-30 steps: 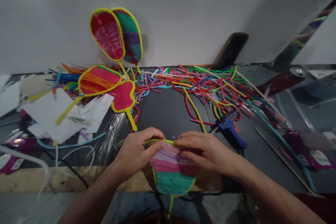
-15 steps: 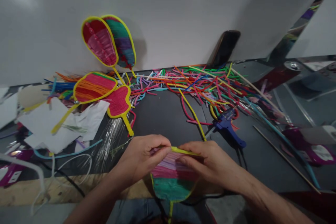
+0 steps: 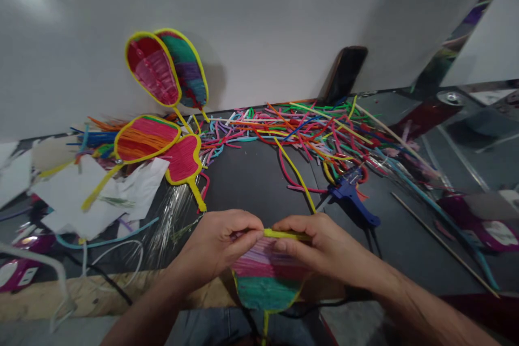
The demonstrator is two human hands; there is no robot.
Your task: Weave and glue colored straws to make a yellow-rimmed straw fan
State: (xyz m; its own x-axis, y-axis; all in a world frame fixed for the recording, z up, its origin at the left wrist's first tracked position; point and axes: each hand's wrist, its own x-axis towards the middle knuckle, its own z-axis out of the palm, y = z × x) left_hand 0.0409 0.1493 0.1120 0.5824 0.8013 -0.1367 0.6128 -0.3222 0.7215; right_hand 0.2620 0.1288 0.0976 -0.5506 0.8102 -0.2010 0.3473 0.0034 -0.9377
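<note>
Low in the middle lies a fan-shaped piece (image 3: 267, 287) covered in rows of pipe cleaners, green, red, pink and lilac, its yellow stem pointing toward me. My left hand (image 3: 227, 238) pinches the near-left end of a yellow pipe cleaner (image 3: 279, 234) along the piece's far edge. My right hand (image 3: 312, 240) grips the same yellow strip farther right, thumb below and fingers above. A loose yellow pipe cleaner (image 3: 298, 173) runs up from beside my right hand to the heap. The fingertips partly hide the edge.
Several finished yellow-rimmed fans (image 3: 148, 139) stand and lie at the left. A heap of loose pipe cleaners (image 3: 279, 124) lines the wall. A blue glue gun (image 3: 352, 197) lies right of my hands, with a phone (image 3: 344, 73), a can (image 3: 436, 111) and a thin stick (image 3: 444, 243) beyond.
Both hands keep their pinch on the yellow edge, with only slight finger movement at the right. The whole view has tilted and shifted a little.
</note>
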